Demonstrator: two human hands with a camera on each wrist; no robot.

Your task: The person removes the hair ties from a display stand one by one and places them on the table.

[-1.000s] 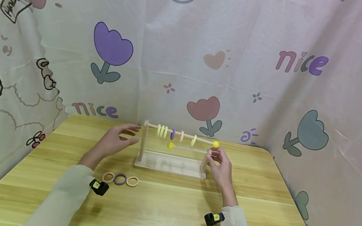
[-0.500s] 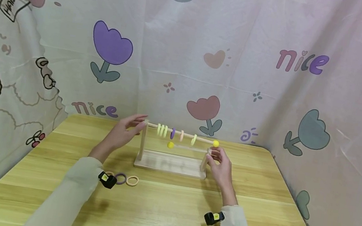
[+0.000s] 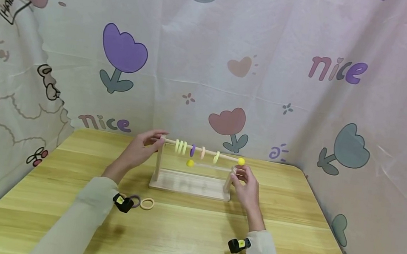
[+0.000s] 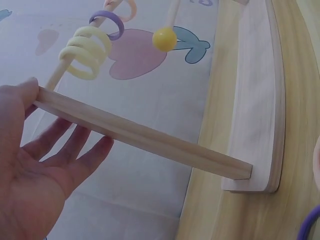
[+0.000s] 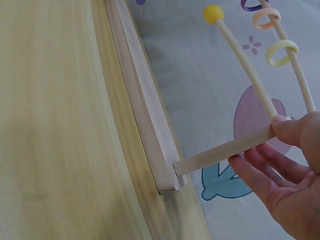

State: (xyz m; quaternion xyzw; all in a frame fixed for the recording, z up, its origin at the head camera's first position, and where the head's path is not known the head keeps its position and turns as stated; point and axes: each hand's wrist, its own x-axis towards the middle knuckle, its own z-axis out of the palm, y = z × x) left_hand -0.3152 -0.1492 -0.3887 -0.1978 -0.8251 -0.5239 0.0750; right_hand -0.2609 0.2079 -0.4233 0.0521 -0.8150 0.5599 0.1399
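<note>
A wooden stand (image 3: 190, 185) has a post at each end and two rods tipped with yellow balls. My left hand (image 3: 137, 152) pinches the top of the left post (image 4: 145, 135) between thumb and fingers. My right hand (image 3: 247, 190) grips the top of the right post (image 5: 225, 154), where the short rod (image 5: 245, 65) begins. The long upper rod (image 3: 228, 157) slants down slightly to the right. It carries several pale yellow rings, a purple ring (image 3: 192, 150) and a peach ring (image 3: 202, 153). The short rod points left, below the long one.
Loose rings lie on the wooden table (image 3: 189, 236) in front of the stand's left end: a beige ring (image 3: 146, 208), a purple one (image 3: 136, 202), and another mostly hidden by the left wrist camera (image 3: 123, 203). A printed curtain (image 3: 197, 57) hangs behind.
My left hand has moved right and up from beside the stand and now holds the left post's top. Its wrist now covers part of the loose rings. My right hand stays put.
</note>
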